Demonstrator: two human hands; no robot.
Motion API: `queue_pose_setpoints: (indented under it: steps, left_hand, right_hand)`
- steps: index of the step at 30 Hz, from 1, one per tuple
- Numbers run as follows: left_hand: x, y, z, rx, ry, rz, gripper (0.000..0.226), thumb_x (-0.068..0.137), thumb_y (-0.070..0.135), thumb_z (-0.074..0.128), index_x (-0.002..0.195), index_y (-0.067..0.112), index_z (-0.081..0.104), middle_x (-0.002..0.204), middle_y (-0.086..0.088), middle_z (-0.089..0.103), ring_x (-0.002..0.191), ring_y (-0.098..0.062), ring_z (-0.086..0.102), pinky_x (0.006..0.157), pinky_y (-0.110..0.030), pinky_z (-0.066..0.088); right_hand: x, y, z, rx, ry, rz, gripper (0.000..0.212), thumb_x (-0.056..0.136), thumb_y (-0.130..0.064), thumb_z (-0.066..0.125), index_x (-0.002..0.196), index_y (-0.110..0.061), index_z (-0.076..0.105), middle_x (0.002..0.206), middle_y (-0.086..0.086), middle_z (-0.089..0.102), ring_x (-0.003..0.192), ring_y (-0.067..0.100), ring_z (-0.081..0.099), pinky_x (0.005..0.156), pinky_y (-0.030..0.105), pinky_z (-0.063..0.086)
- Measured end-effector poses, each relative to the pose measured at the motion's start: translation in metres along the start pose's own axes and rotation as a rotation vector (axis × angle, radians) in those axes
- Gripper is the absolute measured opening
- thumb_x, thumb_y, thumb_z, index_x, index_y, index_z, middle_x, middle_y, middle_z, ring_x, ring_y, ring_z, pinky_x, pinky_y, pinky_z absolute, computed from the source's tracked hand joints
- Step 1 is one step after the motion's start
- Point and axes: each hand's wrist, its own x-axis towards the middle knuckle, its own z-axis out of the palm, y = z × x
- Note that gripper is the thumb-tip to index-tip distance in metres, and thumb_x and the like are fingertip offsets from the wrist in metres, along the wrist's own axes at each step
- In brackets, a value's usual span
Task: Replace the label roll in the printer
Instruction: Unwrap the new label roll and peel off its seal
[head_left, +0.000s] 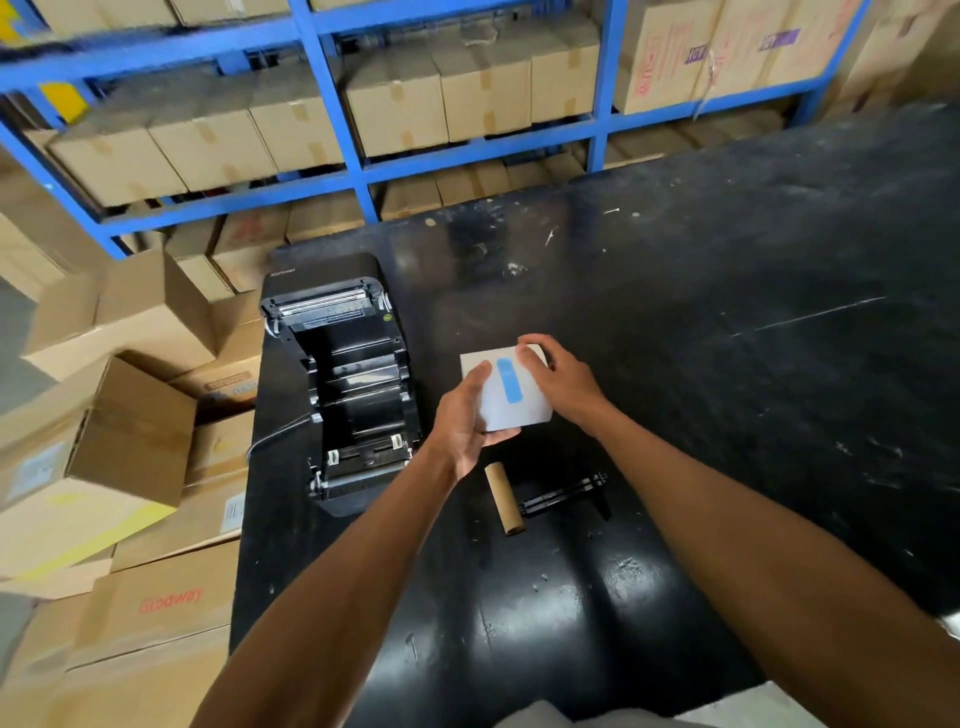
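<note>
A black label printer (353, 384) stands open at the left edge of the black table (727, 364), its roll bay empty. Just right of it, above the table, both hands hold a new white label roll (524, 410) sealed with a blue strip of tape. My left hand (462, 421) grips its left and lower side. My right hand (563, 376) grips its upper right side, fingertips by the tape's top end. Below the roll, an empty brown cardboard core (504, 499) lies on the table, with a black spindle (566, 496) just right of it.
Blue metal shelving (332, 124) packed with cardboard boxes runs behind the table. More cardboard boxes (130, 467) are stacked on the floor to the left, close to the printer. The table surface stretches to the right, scuffed and dotted with small scraps.
</note>
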Motion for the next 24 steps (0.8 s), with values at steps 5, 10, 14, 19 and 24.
queue_pose_setpoints:
  steps: [5,10,14,19,24]
  left_hand:
    - [-0.006,-0.003,0.006,-0.008,0.074,0.004,0.036,0.091,0.045,0.064,0.114,0.018,0.067,0.106,-0.008,0.076,0.098,-0.027,0.071,0.084,-0.047,0.059]
    - [-0.003,0.001,0.007,-0.008,0.148,0.034,0.035,0.092,0.046,0.061,0.112,0.017,0.067,0.112,-0.012,0.074,0.099,-0.028,0.071,0.084,-0.046,0.058]
    - [0.001,0.008,0.006,0.021,0.202,0.052,0.048,0.092,0.045,0.063,0.125,0.011,0.063,0.120,-0.015,0.072,0.110,-0.033,0.070,0.080,-0.042,0.058]
    - [0.009,0.014,0.004,0.070,0.234,0.054,0.057,0.090,0.046,0.065,0.132,0.007,0.056,0.131,-0.016,0.063,0.114,-0.031,0.068,0.071,-0.037,0.057]
    - [0.015,0.017,0.004,0.036,0.251,0.027,0.055,0.091,0.045,0.064,0.131,0.009,0.057,0.125,-0.016,0.068,0.112,-0.032,0.069,0.072,-0.037,0.057]
  right_hand:
    - [-0.002,-0.003,0.002,-0.387,0.203,-0.167,0.037,0.093,-0.056,0.039,0.123,-0.044,0.056,0.109,-0.002,0.046,0.106,0.018,0.049,0.084,0.036,0.050]
    - [-0.002,-0.006,0.010,-0.355,0.150,-0.351,0.031,0.093,-0.049,0.054,0.115,-0.033,0.070,0.100,-0.007,0.045,0.094,0.013,0.053,0.073,0.029,0.054]
    - [0.003,-0.011,0.013,-0.195,0.130,-0.356,0.011,0.092,-0.033,0.064,0.098,-0.029,0.073,0.102,-0.003,0.053,0.093,0.015,0.058,0.074,0.028,0.055]
    - [0.009,-0.017,0.019,-0.173,0.097,-0.318,0.017,0.099,-0.024,0.052,0.101,-0.016,0.067,0.105,-0.002,0.049,0.095,0.017,0.056,0.071,0.017,0.044]
    - [0.008,-0.017,0.020,-0.116,0.076,-0.343,0.017,0.101,-0.024,0.048,0.104,-0.014,0.062,0.113,0.004,0.058,0.101,0.016,0.055,0.078,0.020,0.044]
